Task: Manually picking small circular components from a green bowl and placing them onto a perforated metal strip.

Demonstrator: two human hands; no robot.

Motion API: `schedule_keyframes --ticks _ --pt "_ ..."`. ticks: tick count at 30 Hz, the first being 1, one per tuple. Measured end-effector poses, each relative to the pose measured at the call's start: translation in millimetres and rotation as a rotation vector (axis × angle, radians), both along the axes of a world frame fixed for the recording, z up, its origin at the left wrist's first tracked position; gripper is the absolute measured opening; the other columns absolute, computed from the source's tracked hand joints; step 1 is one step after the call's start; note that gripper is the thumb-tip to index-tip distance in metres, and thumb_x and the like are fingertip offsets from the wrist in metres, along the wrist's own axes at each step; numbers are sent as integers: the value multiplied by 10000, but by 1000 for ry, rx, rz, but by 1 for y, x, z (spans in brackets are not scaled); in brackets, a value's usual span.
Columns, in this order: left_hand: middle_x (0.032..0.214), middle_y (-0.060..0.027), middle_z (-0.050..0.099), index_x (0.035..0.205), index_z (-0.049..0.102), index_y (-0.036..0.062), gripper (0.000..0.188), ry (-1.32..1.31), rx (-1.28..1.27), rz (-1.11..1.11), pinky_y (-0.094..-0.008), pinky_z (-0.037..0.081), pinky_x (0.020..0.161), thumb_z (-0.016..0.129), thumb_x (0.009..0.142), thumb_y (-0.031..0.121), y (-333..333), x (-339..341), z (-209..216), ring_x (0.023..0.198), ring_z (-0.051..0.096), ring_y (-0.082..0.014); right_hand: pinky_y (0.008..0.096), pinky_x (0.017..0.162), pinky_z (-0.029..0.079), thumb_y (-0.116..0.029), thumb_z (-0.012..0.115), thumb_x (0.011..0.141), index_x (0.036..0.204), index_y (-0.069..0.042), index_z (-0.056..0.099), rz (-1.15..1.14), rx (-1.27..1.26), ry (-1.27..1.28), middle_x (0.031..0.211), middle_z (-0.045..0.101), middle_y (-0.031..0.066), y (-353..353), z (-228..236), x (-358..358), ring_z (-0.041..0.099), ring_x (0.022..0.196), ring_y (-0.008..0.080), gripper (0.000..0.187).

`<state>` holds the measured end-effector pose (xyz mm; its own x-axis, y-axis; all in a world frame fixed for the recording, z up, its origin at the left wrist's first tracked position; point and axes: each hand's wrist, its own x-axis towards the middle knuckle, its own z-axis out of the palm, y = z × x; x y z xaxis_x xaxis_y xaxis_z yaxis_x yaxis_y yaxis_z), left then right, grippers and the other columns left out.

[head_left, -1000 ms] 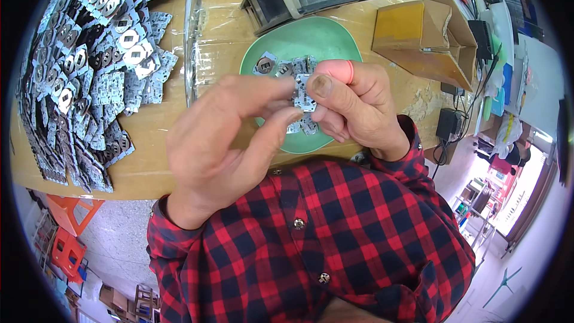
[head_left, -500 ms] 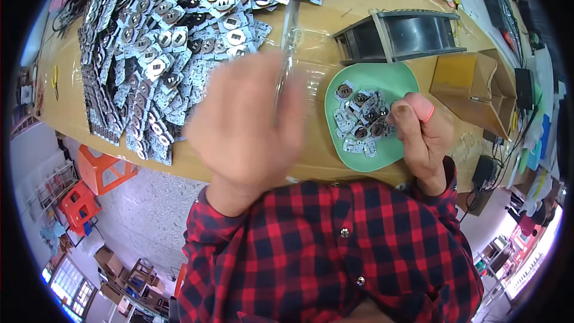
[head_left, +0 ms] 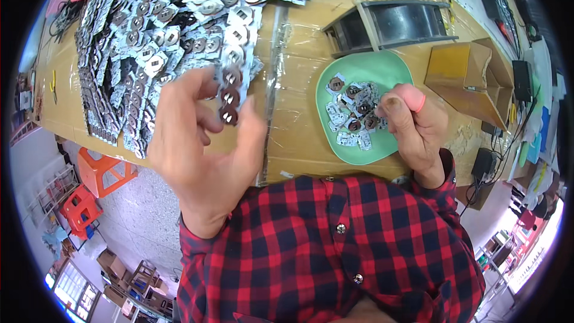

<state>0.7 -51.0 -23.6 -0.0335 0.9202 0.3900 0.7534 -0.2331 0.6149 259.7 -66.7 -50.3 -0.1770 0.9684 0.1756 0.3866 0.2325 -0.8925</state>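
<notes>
A strip of small circuit boards with round brown parts (head_left: 237, 54) stands between the thumb and fingers of my left hand (head_left: 203, 143), slightly blurred, its near end by the thumb. Behind it spreads a big heap of similar strips (head_left: 143, 42). On the right, a green plate (head_left: 359, 155) carries several loose single boards (head_left: 353, 107). My right hand (head_left: 418, 125) is closed in a pinch over the plate's right side, a pink finger cover (head_left: 411, 97) on one fingertip. Whatever those fingertips hold, if anything, is hidden.
Beyond the plate stands a black reel-like holder (head_left: 394, 24). To its right is an open brown cardboard box (head_left: 469, 78), with cables and black adapters (head_left: 484, 164) along the table's right edge. Yellow-handled pliers (head_left: 54, 87) lie far left. Orange stools (head_left: 98, 170) stand on the floor.
My left hand has moved left and toward me, and a strip of boards now shows between its thumb and fingers. The right hand keeps its pinch over the plate. The whole view has shifted slightly.
</notes>
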Motion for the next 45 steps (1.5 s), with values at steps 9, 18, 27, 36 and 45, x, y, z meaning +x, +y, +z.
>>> schedule_keyframes --ticks 9,18,27,36,45 --pt "881 -143 635 1131 609 -39 511 151 150 -388 -282 438 519 765 647 8 -26 -4 -6 626 550 -199 189 440 305 -182 503 996 816 12 614 10 -436 384 587 523 -3 1 16 -6 406 461 29 287" --pt "741 -76 628 1017 628 -90 200 -771 -694 -429 -213 424 501 534 870 8 -46 11 -3 539 541 -79 184 421 295 -205 507 997 791 1 625 90 -443 434 581 529 -3 0 18 -3 391 457 14 314" --pt "833 -139 661 1058 548 -62 204 -1238 -904 -374 -253 515 545 585 874 18 -40 16 -5 637 653 -171 190 429 311 -181 527 987 829 2 635 136 -483 492 677 611 26 -2 16 -3 415 478 17 265" --pt "1007 -181 625 1023 522 2 271 -1697 -718 -396 -356 567 782 691 811 7 -27 33 -23 941 663 -245 223 448 376 -129 546 972 921 52 609 334 -155 268 712 631 74 -7 4 -6 500 493 76 198" --pt "999 -186 638 1046 549 -86 256 -1595 -764 -374 -346 598 723 676 832 -27 -27 49 -22 811 687 -233 249 444 397 -176 586 962 935 55 602 268 79 167 689 609 90 -8 6 -7 544 484 117 233"
